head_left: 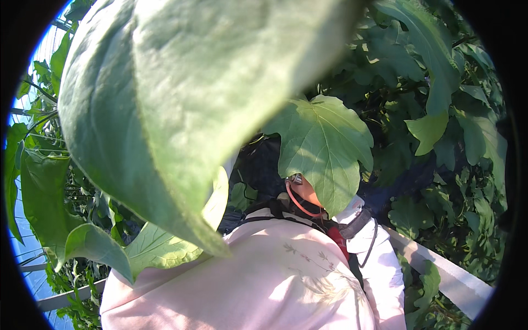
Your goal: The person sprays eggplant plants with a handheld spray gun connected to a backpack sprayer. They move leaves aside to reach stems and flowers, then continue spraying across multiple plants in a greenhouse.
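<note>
A large green lobed leaf (165, 103), blurred and very close, covers the upper left and middle of the view. My left hand is out of view. My right arm, in a white sleeve (379, 264) with a dark strap (355, 223) at the wrist, reaches forward. A broad leaf (326, 144) hides most or all of my right hand. At that leaf's lower edge show a smooth orange surface (307, 192), a thin coral-red loop (295, 200) like a tool handle, and a bit of metal (297, 178). Whether my hand grips them is hidden.
Leafy plants (412, 62) crowd the right side, with more leaves (45, 185) at the left. A pale rail (449, 272) runs at the lower right, and a grey bar (70, 297) at the lower left. Dark sheeting (264, 165) lies below. My pale pink top (247, 284) fills the bottom.
</note>
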`<state>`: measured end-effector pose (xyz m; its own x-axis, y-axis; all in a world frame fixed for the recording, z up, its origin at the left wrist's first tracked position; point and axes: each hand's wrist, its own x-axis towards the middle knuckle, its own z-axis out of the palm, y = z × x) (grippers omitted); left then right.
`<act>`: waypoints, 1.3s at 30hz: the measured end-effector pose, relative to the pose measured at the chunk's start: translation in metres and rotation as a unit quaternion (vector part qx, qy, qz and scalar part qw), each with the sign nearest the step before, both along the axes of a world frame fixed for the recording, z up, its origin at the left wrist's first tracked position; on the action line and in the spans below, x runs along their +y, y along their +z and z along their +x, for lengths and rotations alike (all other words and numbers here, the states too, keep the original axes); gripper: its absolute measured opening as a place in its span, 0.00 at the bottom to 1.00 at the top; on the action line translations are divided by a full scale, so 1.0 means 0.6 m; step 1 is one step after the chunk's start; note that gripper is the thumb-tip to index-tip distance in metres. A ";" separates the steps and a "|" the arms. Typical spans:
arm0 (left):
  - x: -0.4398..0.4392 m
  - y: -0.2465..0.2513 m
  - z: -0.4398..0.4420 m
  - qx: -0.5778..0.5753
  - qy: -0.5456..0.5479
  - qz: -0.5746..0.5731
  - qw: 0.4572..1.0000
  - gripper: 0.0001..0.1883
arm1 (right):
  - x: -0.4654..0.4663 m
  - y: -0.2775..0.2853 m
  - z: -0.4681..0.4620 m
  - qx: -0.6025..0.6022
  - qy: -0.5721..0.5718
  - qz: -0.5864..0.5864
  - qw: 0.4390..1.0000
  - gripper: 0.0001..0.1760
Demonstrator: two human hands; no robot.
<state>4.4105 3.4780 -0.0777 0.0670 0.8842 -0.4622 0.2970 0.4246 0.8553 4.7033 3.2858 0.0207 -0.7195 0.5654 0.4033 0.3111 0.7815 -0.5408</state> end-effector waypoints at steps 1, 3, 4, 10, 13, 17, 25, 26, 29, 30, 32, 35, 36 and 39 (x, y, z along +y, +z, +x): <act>-0.003 0.005 0.001 -0.003 0.003 -0.003 1.000 0.52 | 0.018 -0.001 -0.016 -0.017 -0.017 0.015 1.000 0.30; -0.008 0.014 0.003 -0.009 0.008 -0.007 1.000 0.52 | 0.054 0.000 -0.039 -0.060 -0.051 0.040 0.996 0.34; -0.010 0.017 0.004 -0.020 0.005 -0.012 1.000 0.52 | 0.072 0.002 -0.047 -0.085 -0.070 0.045 0.993 0.37; -0.015 0.027 0.009 -0.077 -0.011 0.005 0.997 0.51 | 0.157 0.005 -0.040 -0.171 -0.179 -0.125 0.961 0.52; -0.013 0.021 0.014 -0.068 0.001 0.003 0.998 0.52 | 0.194 0.002 -0.015 0.011 -0.185 -0.345 0.920 0.51; -0.009 0.003 0.017 -0.051 0.038 0.003 0.998 0.53 | 0.238 -0.009 -0.002 0.175 -0.135 -0.581 0.783 0.23; -0.016 -0.005 0.026 -0.029 0.007 0.024 0.999 0.54 | 0.249 -0.024 -0.024 0.225 -0.177 -0.578 0.764 0.28; -0.019 -0.001 0.029 -0.025 0.015 0.022 0.999 0.54 | 0.245 -0.020 -0.026 0.226 -0.179 -0.583 0.759 0.28; -0.024 0.003 0.034 -0.021 0.003 0.026 0.999 0.54 | 0.236 -0.008 -0.030 0.234 -0.187 -0.585 0.753 0.30; -0.022 0.002 0.033 -0.027 0.006 0.028 0.999 0.54 | 0.233 -0.006 -0.031 0.238 -0.191 -0.583 0.753 0.30; -0.016 -0.006 0.029 -0.038 0.010 0.029 0.999 0.53 | 0.231 -0.004 -0.032 0.238 -0.187 -0.586 0.752 0.31; -0.012 -0.021 0.023 -0.111 -0.029 0.049 0.992 0.51 | 0.230 -0.002 -0.029 0.236 -0.171 -0.581 0.760 0.32; -0.016 -0.024 0.020 -0.087 0.005 0.058 0.995 0.50 | 0.230 -0.001 -0.028 0.235 -0.176 -0.583 0.758 0.33; -0.052 -0.034 -0.003 0.003 0.053 0.094 0.994 0.46 | 0.230 -0.001 -0.027 0.240 -0.206 -0.580 0.750 0.33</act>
<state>4.4085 3.4465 -0.0982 -0.0342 0.9570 -0.2880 0.2648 0.2866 0.9207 4.6870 3.4236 0.0202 -0.3163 0.8707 -0.3766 -0.0507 -0.4120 -0.9098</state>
